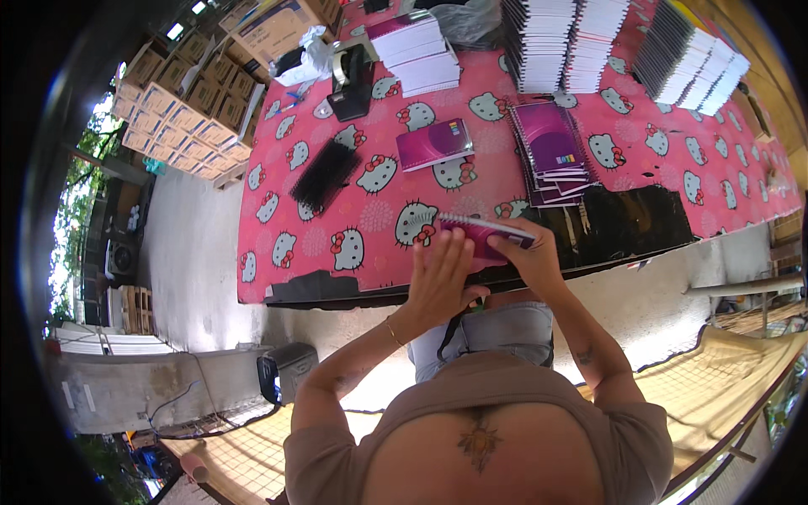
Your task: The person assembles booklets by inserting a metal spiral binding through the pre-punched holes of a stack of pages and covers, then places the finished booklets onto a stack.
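A small purple notebook (477, 228) is held at the table's front edge, its spiral edge facing away from me. My right hand (532, 251) grips its right end, with the thumb on top of the cover. My left hand (443, 271) lies with fingers stretched out against the notebook's left end. A loose end of spiral coil (421, 220) sticks out past that end, over the tablecloth. Farther off lies another purple notebook (435, 145), with a pile of black coils (326, 174) to its left. A stack of purple spiral notebooks (551, 145) stands to the right.
A black tape dispenser (352, 88) stands at the back left, near a white plastic bag (316, 55). Unbound books (418, 55) and tall stacks of spiral notebooks (543, 46) line the far side. The pink tablecloth (324, 252) has black patches at the front. Cartons (181, 122) are piled beyond the table's left.
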The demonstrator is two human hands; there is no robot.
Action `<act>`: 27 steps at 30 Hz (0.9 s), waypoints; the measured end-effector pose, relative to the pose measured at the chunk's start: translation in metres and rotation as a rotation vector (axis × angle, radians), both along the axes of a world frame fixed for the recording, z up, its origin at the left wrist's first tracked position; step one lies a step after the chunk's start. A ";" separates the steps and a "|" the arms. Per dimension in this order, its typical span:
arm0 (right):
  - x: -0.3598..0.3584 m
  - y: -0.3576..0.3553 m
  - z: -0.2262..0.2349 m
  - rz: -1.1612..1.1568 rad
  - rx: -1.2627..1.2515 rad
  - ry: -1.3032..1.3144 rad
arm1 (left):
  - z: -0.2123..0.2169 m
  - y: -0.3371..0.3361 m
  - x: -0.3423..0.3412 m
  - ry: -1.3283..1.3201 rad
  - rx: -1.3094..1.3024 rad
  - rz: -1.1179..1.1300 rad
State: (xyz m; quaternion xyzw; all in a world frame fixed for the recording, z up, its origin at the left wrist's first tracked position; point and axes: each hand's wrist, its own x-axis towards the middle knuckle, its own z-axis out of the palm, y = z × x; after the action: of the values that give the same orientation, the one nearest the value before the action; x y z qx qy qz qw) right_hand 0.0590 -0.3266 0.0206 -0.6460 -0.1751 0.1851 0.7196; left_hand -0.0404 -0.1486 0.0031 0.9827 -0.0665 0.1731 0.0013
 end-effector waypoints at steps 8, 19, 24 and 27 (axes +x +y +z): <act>-0.003 0.004 0.012 0.032 -0.008 0.059 | -0.029 -0.012 -0.022 -0.050 -0.002 -0.113; 0.011 0.004 -0.028 0.162 -0.024 -0.138 | -0.006 -0.012 -0.008 -0.127 -0.208 -0.191; 0.020 -0.004 -0.024 0.305 -0.073 -0.050 | 0.034 0.015 0.035 -0.090 -0.142 -0.214; 0.016 -0.002 -0.025 0.286 -0.093 -0.129 | 0.026 -0.001 0.032 -0.066 -0.052 -0.144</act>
State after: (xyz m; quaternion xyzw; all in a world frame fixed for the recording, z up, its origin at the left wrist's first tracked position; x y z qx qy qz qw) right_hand 0.0755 -0.3288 -0.0042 -0.6576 -0.3025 0.2519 0.6423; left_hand -0.0080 -0.1497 0.0289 0.9688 -0.1326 0.2062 0.0371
